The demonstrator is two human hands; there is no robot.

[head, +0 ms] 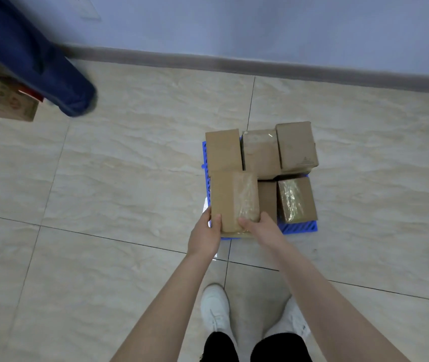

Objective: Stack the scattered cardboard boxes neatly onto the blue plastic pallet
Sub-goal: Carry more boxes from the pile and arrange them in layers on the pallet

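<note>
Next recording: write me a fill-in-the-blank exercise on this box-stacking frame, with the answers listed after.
1. The left hand and right hand grip one cardboard ____ at its near end.
2. The plastic pallet is ____ in colour.
3. Its back row holds ____ cartons.
4. The person's shoes are ____.
Missing words: box; blue; three; white.

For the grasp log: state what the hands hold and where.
The left hand and right hand grip one box by its near end, one at each corner, thumbs on top.
</note>
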